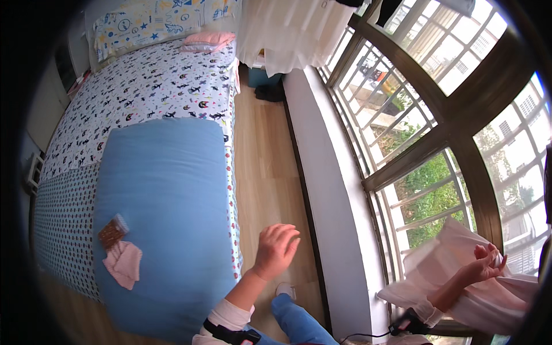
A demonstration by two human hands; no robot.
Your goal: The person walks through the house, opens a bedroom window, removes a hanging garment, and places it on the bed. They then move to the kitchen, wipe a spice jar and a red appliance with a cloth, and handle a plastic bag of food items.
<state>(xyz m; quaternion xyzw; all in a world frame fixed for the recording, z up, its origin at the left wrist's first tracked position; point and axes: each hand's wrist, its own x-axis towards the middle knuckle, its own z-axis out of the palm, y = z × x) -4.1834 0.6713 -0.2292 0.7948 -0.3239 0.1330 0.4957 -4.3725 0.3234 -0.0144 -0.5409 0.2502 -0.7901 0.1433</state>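
Here the right hand (pixel 487 260) is pinching the pale curtain (pixel 454 270) by the window (pixel 437 144); soft and light, it is probably gathering best by its edge. The left hand (pixel 277 248) is hovering with loose fingers, holding nothing.

The right hand (pixel 487 261) holds up a white cloth (pixel 448 270) by the window (pixel 437 144). The left hand (pixel 276 248) hangs open over the wood floor (pixel 267 167), beside the bed (pixel 155 86). A blue blanket (pixel 164 218) lies on the bed with small pink cloths (pixel 123 263) on it.
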